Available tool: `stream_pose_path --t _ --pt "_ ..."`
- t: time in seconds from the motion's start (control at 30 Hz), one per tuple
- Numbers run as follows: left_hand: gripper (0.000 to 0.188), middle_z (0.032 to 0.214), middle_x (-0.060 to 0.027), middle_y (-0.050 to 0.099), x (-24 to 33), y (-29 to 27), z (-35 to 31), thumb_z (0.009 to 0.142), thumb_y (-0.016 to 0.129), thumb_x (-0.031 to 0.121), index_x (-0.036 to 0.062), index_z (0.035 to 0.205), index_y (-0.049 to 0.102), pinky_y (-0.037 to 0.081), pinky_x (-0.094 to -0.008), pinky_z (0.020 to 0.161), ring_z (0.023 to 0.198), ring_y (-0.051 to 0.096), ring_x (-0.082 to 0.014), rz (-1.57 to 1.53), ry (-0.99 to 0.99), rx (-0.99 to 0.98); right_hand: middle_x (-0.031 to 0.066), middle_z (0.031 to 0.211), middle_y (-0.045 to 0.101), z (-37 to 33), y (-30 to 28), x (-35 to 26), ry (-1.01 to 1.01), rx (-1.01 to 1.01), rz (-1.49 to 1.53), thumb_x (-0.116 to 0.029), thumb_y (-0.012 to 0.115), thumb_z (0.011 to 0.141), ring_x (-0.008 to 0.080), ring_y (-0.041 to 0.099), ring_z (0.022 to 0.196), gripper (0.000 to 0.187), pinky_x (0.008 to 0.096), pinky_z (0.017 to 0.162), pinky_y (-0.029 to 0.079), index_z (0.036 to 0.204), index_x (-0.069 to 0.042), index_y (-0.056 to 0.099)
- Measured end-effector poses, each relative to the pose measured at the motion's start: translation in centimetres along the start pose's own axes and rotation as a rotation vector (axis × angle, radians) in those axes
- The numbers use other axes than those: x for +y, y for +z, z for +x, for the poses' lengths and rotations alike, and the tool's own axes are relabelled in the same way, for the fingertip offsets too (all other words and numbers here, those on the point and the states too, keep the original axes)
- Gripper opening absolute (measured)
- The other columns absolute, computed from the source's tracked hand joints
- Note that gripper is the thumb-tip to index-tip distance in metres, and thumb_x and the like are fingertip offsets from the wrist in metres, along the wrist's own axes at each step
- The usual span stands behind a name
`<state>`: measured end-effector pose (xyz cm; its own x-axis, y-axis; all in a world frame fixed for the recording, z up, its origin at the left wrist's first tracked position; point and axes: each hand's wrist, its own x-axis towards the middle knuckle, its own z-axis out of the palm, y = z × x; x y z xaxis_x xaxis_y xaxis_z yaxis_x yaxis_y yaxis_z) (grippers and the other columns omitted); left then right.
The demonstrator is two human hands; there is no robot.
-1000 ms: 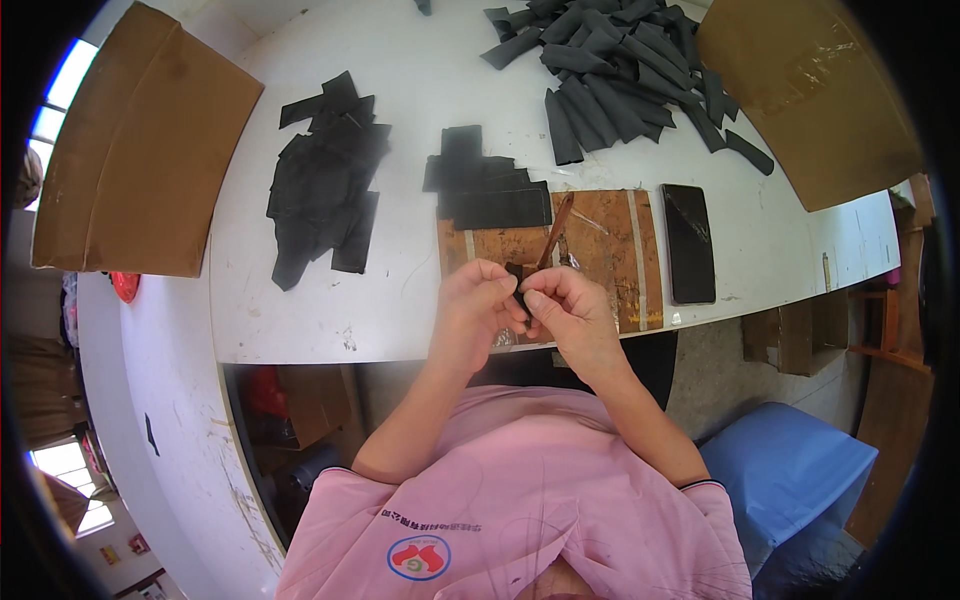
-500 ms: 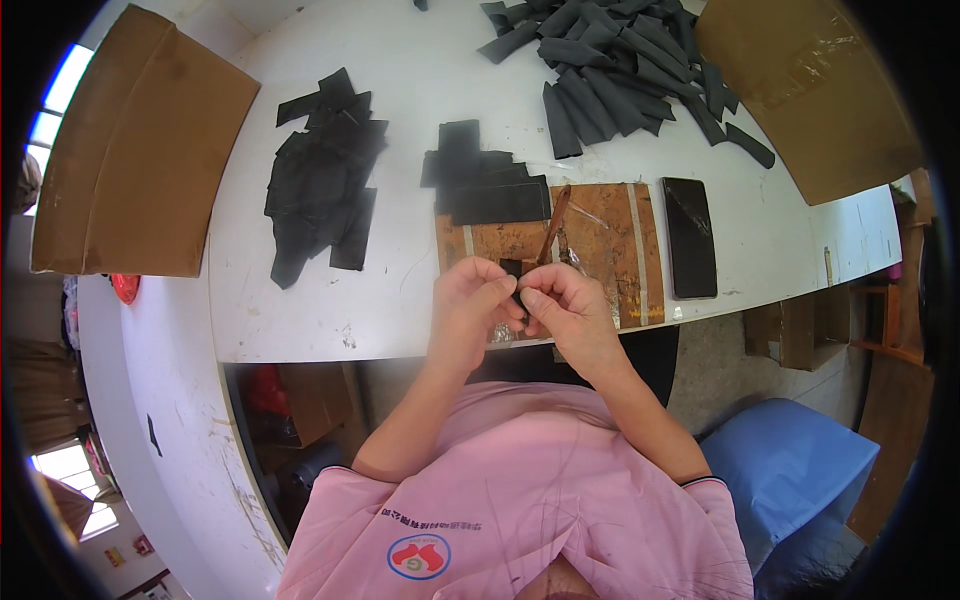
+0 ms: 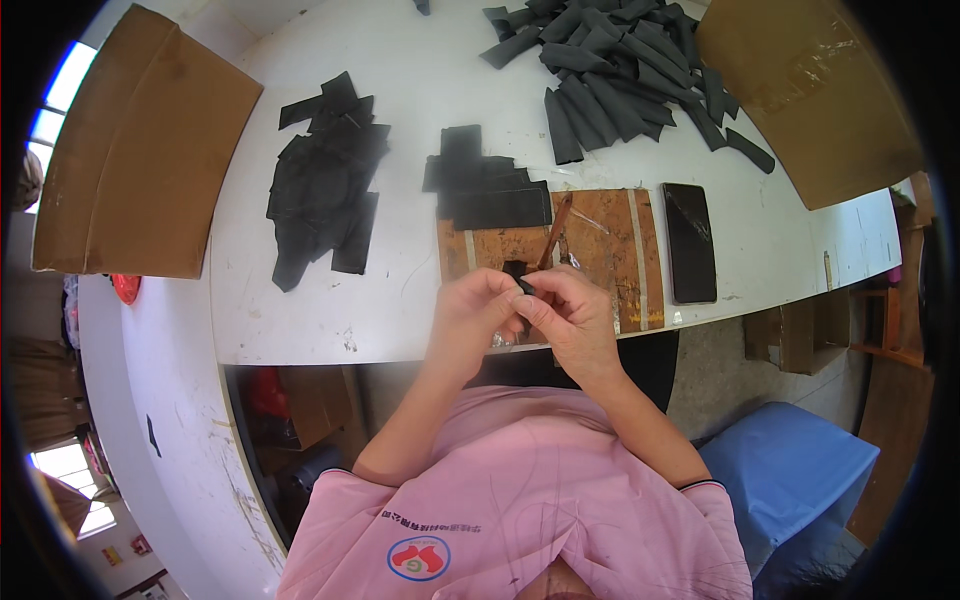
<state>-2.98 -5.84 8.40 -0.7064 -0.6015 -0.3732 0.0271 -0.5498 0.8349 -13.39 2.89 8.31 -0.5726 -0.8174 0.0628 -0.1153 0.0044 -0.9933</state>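
Note:
Between the fingertips of both hands is a small piece of black fabric (image 3: 516, 269), mostly covered by the fingers. My left hand (image 3: 478, 305) pinches it from the left, and my right hand (image 3: 570, 312) pinches it from the right, thumb on top. Both hands are above the front edge of a worn brown board (image 3: 610, 250). Just beyond the fingers, a slim brown stick-like tool (image 3: 558, 228) lies slanted on the board. A stack of flat black fabric pieces (image 3: 490, 200) overlaps the board's back left corner.
Flat black pieces (image 3: 325, 190) lie heaped at left on the white table (image 3: 400, 90). Rolled dark grey pieces (image 3: 620, 70) are piled at the back right. A dark phone (image 3: 690, 243) lies right of the board. Cardboard boxes (image 3: 150, 150) flank the table; a blue cover (image 3: 785, 475) is below right.
My fingers have shifted slightly on the black fabric, and the right thumb now sits over it. More of the piece's upper end is tilted and bunched. The piles look unchanged.

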Motion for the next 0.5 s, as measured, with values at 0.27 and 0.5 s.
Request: stream_pose_path --t 0.27,0.5 --pt "0.012 0.062 -0.0039 0.056 -2.3 2.4 0.1 0.075 0.056 -0.003 0.0014 0.084 0.050 0.041 -0.0222 0.042 0.048 0.053 -0.0092 0.586 0.597 0.443 0.0117 0.072 0.053 0.2 0.6 0.3 -0.376 0.079 -0.642 0.003 0.058 0.068 0.0295 0.056 0.060 0.009 0.0372 0.054 0.045 0.076 0.000 0.057" --pt "0.019 0.071 -0.0039 0.057 -0.7 0.0 0.1 0.078 0.055 0.000 0.0041 0.095 0.048 0.043 -0.0169 0.048 0.056 0.055 -0.0082 -0.279 0.045 -0.099 0.0126 0.076 0.054 -0.2 0.1 0.2 -0.189 0.128 -0.517 0.003 0.057 0.065 0.0264 0.058 0.064 0.013 0.0380 0.057 0.047 0.078 -0.002 0.058"
